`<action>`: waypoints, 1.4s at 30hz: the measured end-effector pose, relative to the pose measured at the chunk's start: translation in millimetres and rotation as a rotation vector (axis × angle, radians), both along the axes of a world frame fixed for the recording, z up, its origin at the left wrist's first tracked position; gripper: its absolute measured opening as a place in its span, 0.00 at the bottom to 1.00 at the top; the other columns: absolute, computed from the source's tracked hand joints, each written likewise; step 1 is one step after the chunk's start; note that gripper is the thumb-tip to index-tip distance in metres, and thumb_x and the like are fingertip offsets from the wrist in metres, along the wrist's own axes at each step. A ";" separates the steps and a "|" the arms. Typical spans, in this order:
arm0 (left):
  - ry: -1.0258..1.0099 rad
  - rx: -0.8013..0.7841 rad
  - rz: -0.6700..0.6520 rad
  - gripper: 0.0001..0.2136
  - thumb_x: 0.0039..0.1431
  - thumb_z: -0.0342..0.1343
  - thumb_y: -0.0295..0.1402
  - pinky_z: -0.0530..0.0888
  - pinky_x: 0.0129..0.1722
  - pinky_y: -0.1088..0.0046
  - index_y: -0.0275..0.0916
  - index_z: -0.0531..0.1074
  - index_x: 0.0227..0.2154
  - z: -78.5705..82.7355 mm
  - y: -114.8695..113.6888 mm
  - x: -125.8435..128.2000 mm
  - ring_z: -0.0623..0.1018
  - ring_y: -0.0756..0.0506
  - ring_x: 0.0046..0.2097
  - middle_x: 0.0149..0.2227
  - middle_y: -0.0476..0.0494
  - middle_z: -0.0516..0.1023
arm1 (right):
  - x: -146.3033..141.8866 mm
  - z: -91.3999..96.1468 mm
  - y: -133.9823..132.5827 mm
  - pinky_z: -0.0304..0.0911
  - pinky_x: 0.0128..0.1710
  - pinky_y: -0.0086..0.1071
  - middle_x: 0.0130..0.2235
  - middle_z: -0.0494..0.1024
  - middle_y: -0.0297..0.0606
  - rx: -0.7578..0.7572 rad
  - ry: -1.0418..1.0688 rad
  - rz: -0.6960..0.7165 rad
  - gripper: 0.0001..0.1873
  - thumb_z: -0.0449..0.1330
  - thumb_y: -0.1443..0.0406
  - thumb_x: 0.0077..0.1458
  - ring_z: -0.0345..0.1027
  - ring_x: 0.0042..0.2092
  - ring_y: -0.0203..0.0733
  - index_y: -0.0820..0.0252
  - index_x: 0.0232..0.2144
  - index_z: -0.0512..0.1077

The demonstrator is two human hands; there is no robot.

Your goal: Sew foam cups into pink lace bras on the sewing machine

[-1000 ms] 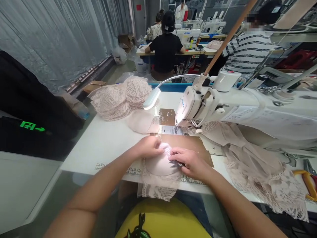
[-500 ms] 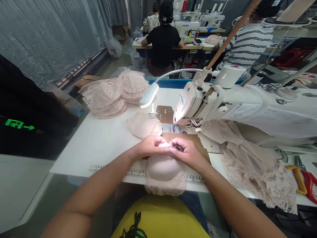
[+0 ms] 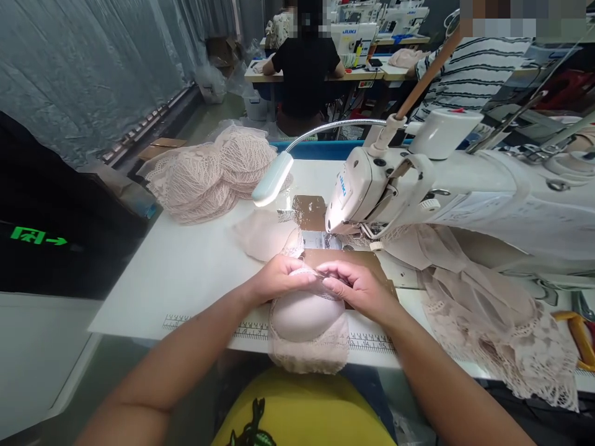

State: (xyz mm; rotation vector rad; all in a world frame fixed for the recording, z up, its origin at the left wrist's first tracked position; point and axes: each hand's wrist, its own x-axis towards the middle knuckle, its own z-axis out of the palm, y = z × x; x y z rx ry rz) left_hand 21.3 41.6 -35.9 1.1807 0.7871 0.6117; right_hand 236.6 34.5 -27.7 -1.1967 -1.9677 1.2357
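A pale pink lace bra with a smooth moulded cup (image 3: 307,316) lies at the table's front edge, its lace border hanging over. My left hand (image 3: 281,277) pinches the bra's upper edge between thumb and fingers. Close beside it, my right hand (image 3: 357,285) is closed on small metal thread snips (image 3: 320,275), their tips at the fabric edge and most of them hidden by my fingers. A second pale pink cup (image 3: 269,235) extends beyond my left hand. Whether it joins the piece I hold is hidden.
A white sewing machine (image 3: 372,192) stands right of centre, with a lit lamp (image 3: 273,179) on a bendy neck. Stacked lace cups (image 3: 195,179) lie at the back left. Lace pieces (image 3: 493,316) and yellow-handled scissors (image 3: 579,337) lie right. People sit at machines beyond.
My hands have moved slightly apart, and the right fingers have straightened over the snips. The camera view has shifted a little. The bra stays in nearly the same place.
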 end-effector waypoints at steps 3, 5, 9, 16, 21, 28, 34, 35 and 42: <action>0.042 -0.011 0.000 0.16 0.54 0.61 0.43 0.70 0.33 0.75 0.32 0.77 0.32 -2.4 0.4 0.2 0.76 0.47 0.34 0.30 0.43 0.77 | -6.7 1.6 -1.6 0.64 0.37 0.33 0.38 0.78 0.37 0.005 0.008 -0.015 0.13 0.57 0.58 0.57 0.71 0.38 0.42 0.57 0.40 0.74; 0.054 -0.025 0.007 0.16 0.53 0.61 0.44 0.68 0.31 0.76 0.31 0.76 0.30 -2.6 0.8 0.2 0.74 0.48 0.31 0.27 0.45 0.76 | -10.6 3.0 -3.1 0.64 0.36 0.32 0.36 0.78 0.36 0.021 0.014 -0.036 0.11 0.57 0.59 0.56 0.71 0.38 0.41 0.58 0.38 0.74; 0.059 -0.015 0.017 0.17 0.53 0.61 0.44 0.66 0.29 0.77 0.31 0.73 0.26 -1.5 2.7 1.8 0.72 0.50 0.29 0.24 0.47 0.72 | -16.4 2.5 -4.2 0.62 0.35 0.32 0.34 0.77 0.35 0.029 -0.002 -0.099 0.11 0.56 0.58 0.57 0.70 0.37 0.40 0.58 0.35 0.74; 0.226 0.299 -0.039 0.16 0.59 0.55 0.43 0.64 0.25 0.77 0.33 0.75 0.28 10.0 -1.4 -2.4 0.69 0.51 0.26 0.24 0.48 0.72 | -10.0 -8.1 -1.5 0.64 0.33 0.31 0.33 0.77 0.37 0.054 0.087 -0.248 0.12 0.55 0.56 0.58 0.70 0.35 0.40 0.59 0.34 0.71; 0.654 0.879 0.280 0.11 0.60 0.52 0.37 0.68 0.31 0.74 0.37 0.76 0.32 32.9 11.9 -18.4 0.73 0.48 0.31 0.28 0.46 0.76 | -7.9 -9.6 -12.8 0.65 0.34 0.31 0.44 0.76 0.41 0.395 -0.063 -0.179 0.20 0.59 0.59 0.54 0.71 0.37 0.41 0.56 0.49 0.67; 0.862 0.630 0.291 0.26 0.41 0.62 0.31 0.68 0.47 0.64 0.37 0.72 0.48 18.1 79.9 -25.0 0.71 0.35 0.50 0.48 0.38 0.73 | -27.2 -9.1 -20.2 0.54 0.24 0.27 0.37 0.75 0.37 0.679 -0.446 0.410 0.10 0.53 0.75 0.44 0.64 0.28 0.35 0.57 0.26 0.70; 0.632 0.379 0.138 0.10 0.46 0.57 0.34 0.67 0.27 0.74 0.34 0.75 0.31 5.1 68.8 -32.9 0.73 0.47 0.28 0.25 0.47 0.72 | 22.1 0.9 -6.8 0.56 0.26 0.29 0.32 0.75 0.38 0.391 -0.573 0.170 0.11 0.52 0.77 0.41 0.66 0.30 0.40 0.57 0.24 0.69; 0.575 0.351 0.117 0.09 0.48 0.56 0.34 0.67 0.27 0.75 0.34 0.74 0.30 6.1 63.4 -33.5 0.72 0.48 0.28 0.26 0.47 0.71 | 28.7 2.9 -5.2 0.58 0.28 0.30 0.32 0.75 0.38 0.345 -0.535 0.130 0.11 0.53 0.75 0.43 0.67 0.32 0.41 0.56 0.26 0.70; 0.160 0.203 0.100 0.09 0.50 0.58 0.35 0.65 0.29 0.78 0.35 0.69 0.28 14.8 42.5 -27.7 0.68 0.53 0.29 0.27 0.50 0.68 | 8.3 12.8 3.4 0.65 0.42 0.39 0.46 0.77 0.43 -0.010 -0.153 -0.084 0.20 0.58 0.56 0.53 0.70 0.45 0.48 0.57 0.48 0.71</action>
